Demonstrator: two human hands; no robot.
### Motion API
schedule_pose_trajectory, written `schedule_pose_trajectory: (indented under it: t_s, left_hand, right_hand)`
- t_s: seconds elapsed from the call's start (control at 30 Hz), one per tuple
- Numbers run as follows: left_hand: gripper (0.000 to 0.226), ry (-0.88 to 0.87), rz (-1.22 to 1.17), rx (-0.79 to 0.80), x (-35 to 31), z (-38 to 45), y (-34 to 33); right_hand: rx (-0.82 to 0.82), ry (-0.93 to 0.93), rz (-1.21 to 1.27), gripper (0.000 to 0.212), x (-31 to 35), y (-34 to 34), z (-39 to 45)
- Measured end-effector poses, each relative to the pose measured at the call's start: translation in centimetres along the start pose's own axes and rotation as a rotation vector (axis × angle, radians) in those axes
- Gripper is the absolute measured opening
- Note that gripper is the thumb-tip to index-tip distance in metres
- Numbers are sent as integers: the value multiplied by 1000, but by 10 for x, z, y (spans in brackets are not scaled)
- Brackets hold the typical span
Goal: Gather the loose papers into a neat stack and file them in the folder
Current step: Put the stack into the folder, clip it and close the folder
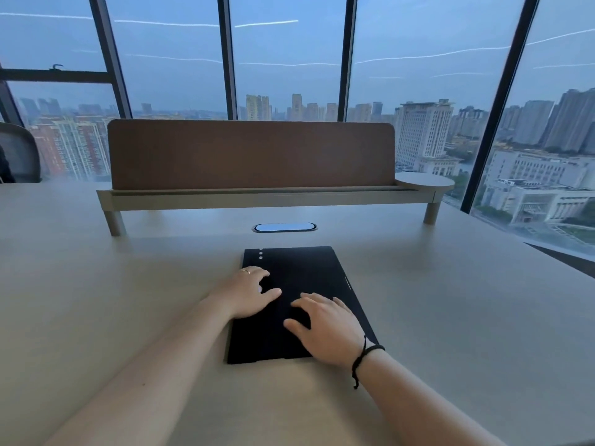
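I count one black folder [299, 304] on one table [96, 284], two hands on it, left hand [248, 292] and right hand [325, 326], one far shelf [257, 194], one cable port [284, 227].

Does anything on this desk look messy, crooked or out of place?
Nothing stands out. The black folder lies closed and flat on the desk, with the left hand and right hand resting on it. No loose papers show.

Single head-worn wide-angle view, facing forward and down, close over the desk [128, 317]
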State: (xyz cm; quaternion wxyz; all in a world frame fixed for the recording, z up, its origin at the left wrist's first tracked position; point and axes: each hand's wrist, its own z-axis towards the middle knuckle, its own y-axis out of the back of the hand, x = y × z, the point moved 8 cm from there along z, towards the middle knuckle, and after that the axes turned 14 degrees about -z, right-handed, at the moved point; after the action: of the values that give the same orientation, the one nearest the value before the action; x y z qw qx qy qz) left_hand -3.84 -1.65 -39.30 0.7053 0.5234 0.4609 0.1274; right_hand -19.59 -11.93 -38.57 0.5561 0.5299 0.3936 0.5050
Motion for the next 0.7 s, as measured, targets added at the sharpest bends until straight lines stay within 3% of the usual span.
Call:
schedule_pose_trajectory:
  t_s: [0.3, 0.47, 0.7]
  left_hand:
    - [31, -22, -152, -142, 13, 4, 4]
    - [44, -32, -231, -131, 7, -27, -5]
    - [64, 36, -142, -15, -5, -53, -22]
  right_hand:
    - [-2, -74, -5, 61, 0, -6, 7]
    - [3, -111, -29, 62, -1, -6, 2]
    - [31, -148, -73, 61, -14, 1, -7]
